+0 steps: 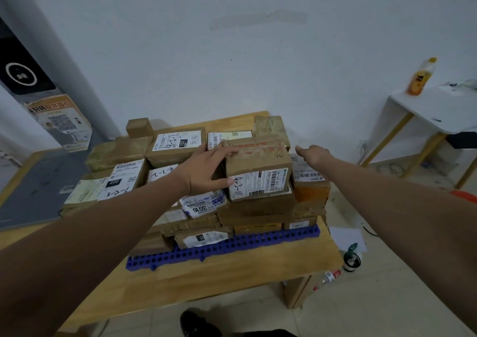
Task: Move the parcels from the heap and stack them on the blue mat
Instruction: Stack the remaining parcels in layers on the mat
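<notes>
Atop the stack: the top parcel (258, 171), a brown carton with a white label on its near face, sits highest and slightly askew to the rows beneath.
Left hand: the left hand (206, 168) lies against the parcel's left end, fingers straight over the top edge and thumb on the label. We read this as pressing, not clasping.
Right hand: the right hand (313, 154) is unclenched with fingers extended, just beside the parcel's upper right corner. We cannot tell whether it touches.
Blue mat: the blue mat (232, 246) lies on the wooden surface (206, 285). Its near strip is bare and the stacked parcels cover the rest.
Heap: not in view.
Step in hand: we judge that the top parcel is being seated and squared.
Risk, sideways slide: if only the left hand pushes and the right does not brace, the parcel could skid right, toward the lower orange-taped parcel (311, 192).
Risk, tilt: the white pouch (201, 203) just below the near left corner looks soft, and uneven support there could tip the parcel forward.
Risk, settling: the near lower cartons look crushed, so hard downward pressure may shift the tiers.
</notes>
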Motion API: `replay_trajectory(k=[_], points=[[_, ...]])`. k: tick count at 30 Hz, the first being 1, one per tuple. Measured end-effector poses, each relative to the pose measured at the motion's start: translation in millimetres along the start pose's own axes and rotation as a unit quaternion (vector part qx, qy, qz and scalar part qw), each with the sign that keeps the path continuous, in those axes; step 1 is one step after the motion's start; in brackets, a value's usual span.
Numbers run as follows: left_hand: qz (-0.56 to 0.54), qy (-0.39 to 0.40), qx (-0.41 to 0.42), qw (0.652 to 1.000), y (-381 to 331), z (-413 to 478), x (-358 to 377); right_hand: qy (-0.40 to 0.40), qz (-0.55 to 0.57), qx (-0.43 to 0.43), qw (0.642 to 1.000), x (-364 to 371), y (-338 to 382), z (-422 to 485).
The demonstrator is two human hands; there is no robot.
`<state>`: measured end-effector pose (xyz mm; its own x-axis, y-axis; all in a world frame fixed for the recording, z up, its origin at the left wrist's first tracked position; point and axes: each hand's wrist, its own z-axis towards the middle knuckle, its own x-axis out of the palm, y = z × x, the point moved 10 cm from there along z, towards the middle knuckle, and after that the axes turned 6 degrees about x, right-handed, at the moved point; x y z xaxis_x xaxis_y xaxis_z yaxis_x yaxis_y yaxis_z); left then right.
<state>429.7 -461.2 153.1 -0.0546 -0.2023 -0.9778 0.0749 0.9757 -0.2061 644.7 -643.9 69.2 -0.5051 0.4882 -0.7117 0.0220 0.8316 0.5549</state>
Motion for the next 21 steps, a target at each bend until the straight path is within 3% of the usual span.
replay_trajectory(k=[5, 11, 21], points=[[0.007, 0.014, -0.02, 1.0, 8.4, -1.2, 4.7, -0.017, 0.061, -0.002, 0.998, -3.6, -12.7, 1.4], [0.006, -0.01, 0.0, 1.0, 6.1, 1.6, 1.2, -0.06, 0.026, -0.007, 0.998, -10.8, -19.2, 7.6], [0.006, 0.012, 0.032, 0.999, -3.0, 6.6, 6.5, -0.005, 0.117, 0.0, 0.993, 8.4, -34.4, 13.7]])
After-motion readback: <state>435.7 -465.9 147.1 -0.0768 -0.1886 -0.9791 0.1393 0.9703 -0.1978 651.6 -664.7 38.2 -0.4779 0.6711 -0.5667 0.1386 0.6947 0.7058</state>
